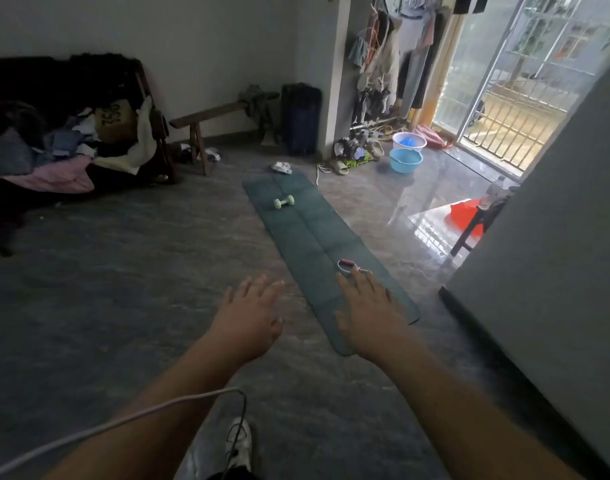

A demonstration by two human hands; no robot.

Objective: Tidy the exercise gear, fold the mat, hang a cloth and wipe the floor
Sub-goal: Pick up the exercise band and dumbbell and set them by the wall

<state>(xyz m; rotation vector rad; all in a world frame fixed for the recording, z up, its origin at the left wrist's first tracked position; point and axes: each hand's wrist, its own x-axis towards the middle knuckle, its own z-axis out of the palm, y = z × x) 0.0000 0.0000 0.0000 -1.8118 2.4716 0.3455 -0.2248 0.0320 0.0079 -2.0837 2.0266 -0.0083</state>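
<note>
A long dark green exercise mat (314, 233) lies unfolded on the grey floor, running away from me. A pale green dumbbell (284, 201) rests on its far half. A skipping rope with a pink handle (348, 265) lies coiled on the near half. A crumpled white cloth (282, 167) sits at the mat's far end. My left hand (251, 315) hovers flat over the floor left of the mat, fingers straight, holding nothing. My right hand (369, 315) is stretched out above the mat's near end, fingers straight, fingertips close to the rope.
A couch piled with clothes (64, 147) stands at the left. A wooden bench (210, 117) and a dark suitcase (301, 117) line the back wall. Shoes, two blue basins (405, 160), hanging clothes and a barred door are at the right. A white wall (553, 258) is close on my right.
</note>
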